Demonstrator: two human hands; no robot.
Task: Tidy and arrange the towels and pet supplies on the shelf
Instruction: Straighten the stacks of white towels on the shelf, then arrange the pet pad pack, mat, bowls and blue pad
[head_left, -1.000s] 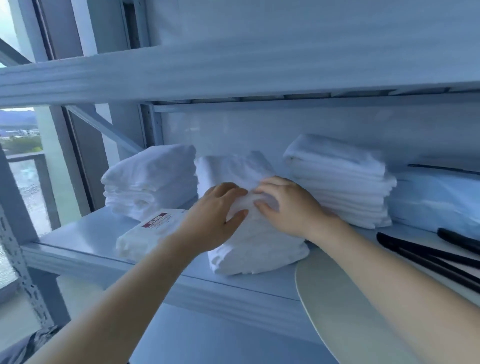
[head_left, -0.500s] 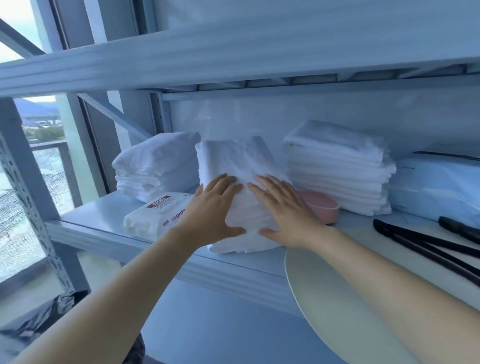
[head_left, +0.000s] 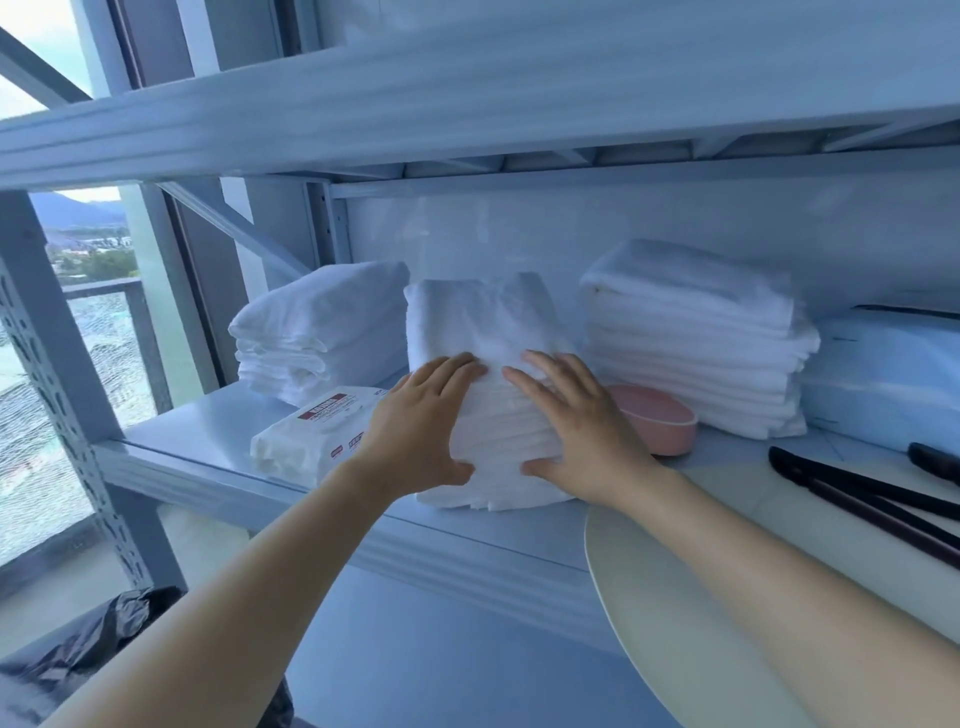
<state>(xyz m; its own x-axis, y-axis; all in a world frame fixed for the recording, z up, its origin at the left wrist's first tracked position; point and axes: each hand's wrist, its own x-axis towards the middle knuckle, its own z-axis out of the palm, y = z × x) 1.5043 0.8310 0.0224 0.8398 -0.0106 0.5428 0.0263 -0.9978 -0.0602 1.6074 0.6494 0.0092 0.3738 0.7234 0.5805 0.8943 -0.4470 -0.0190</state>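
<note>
Three stacks of folded white towels stand on the pale blue shelf (head_left: 218, 431). My left hand (head_left: 421, 431) and my right hand (head_left: 576, 431) press flat, fingers straight, against the front of the middle towel stack (head_left: 478, 322), which leans back a little. The left towel stack (head_left: 317, 332) and the taller right towel stack (head_left: 696, 338) stand on either side of it. A white pack of wipes (head_left: 311, 436) with a red label lies in front of the left stack, beside my left wrist. A pink bowl (head_left: 660, 421) sits just right of my right hand.
Black tongs (head_left: 857, 493) lie on the shelf at the right, with a pale blue box (head_left: 883, 384) behind them. A round cream plate (head_left: 691, 639) overhangs the shelf's front edge under my right forearm. An upper shelf (head_left: 467, 98) hangs close above. A window is at the left.
Both hands went from curled on top of the middle stack to flat against its front. The stack has slid back and the pink bowl has come into view.
</note>
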